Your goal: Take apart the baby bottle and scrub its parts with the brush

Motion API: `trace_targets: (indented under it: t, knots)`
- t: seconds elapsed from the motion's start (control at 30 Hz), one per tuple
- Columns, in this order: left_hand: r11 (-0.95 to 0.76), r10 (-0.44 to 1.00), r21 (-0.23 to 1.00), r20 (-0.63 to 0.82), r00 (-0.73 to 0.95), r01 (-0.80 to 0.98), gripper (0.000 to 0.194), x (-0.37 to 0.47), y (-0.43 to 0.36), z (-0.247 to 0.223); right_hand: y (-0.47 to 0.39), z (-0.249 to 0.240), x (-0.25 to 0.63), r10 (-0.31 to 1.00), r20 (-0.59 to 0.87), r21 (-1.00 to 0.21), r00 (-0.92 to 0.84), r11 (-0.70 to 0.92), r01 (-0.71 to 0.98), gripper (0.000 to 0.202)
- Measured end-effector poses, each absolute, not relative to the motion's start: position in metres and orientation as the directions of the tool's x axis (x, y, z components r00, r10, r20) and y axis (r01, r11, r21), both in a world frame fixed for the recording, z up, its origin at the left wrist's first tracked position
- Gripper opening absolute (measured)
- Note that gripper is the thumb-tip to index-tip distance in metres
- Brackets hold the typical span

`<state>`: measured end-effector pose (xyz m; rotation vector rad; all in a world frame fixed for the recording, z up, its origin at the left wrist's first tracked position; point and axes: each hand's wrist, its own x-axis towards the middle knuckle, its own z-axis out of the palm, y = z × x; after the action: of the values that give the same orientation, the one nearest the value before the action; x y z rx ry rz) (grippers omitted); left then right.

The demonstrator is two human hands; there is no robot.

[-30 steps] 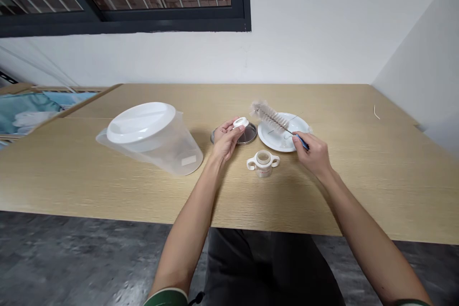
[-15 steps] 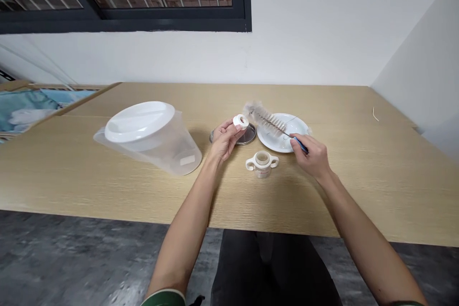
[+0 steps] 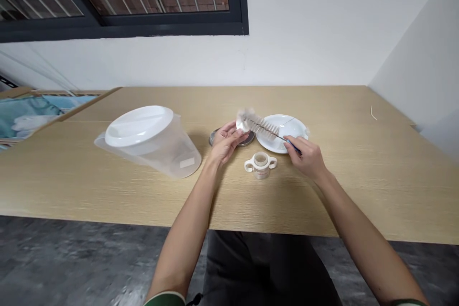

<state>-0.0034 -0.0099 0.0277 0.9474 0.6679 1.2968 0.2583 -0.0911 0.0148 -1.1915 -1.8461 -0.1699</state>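
At the far left, blue cloth (image 3: 27, 110) lies in an open space beside the wooden table (image 3: 107, 191). Next comes a big translucent pitcher (image 3: 175, 150) with a white lid (image 3: 139, 126) on top; it stands on the table, and a small pale label is on its lower side.

To the right of the pitcher is the left hand (image 3: 225, 142). Its fingers are closed around a small white cap (image 3: 242, 127), with the thumb in front, and hold it raised above a dark round metal dish (image 3: 247, 140). The bristle end of a brush (image 3: 264, 127) overlaps this cap; I cannot tell whether the bristles go inside it or only lie against it.

Nearer to the person, a small cup with two white handles (image 3: 261, 168) stands upright between the two forearms, and no hand touches it. Behind it, a bit to the right, is a white plate (image 3: 299, 126), partly covered by the brush. The right hand (image 3: 307, 155) has its fingers curled firmly on the blue handle of the brush. Well apart, at the right, lies a thin white bent strip (image 3: 373, 113).
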Motion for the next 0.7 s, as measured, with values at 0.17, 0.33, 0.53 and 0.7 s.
trace_targets:
  t: [0.17, 0.33, 0.53, 0.7]
  knots:
    - [-0.009, 0.985, 0.910, 0.079, 0.151, -0.415, 0.064, -0.005, -0.006, 0.023, -0.089, 0.014, 0.264, 0.654, 0.756, -0.335, -0.038, 0.435, 0.836, 0.032]
    - [-0.059, 0.979, 0.913, 0.133, 0.157, -0.403, 0.068, -0.006, 0.000, 0.017, -0.090, 0.018, 0.264, 0.622, 0.777, -0.343, -0.091, 0.541, 0.768, 0.030]
    - [-0.105, 0.978, 0.922, 0.163, 0.128, -0.374, 0.076, -0.007, 0.001, 0.015, -0.086, 0.009, 0.263, 0.691, 0.720, -0.332, -0.059, 0.417, 0.846, 0.033]
    - [-0.136, 0.973, 0.928, 0.191, 0.129, -0.348, 0.079, -0.007, 0.003, 0.011, -0.087, 0.014, 0.264, 0.653, 0.757, -0.391, 0.018, 0.431, 0.814, 0.033]
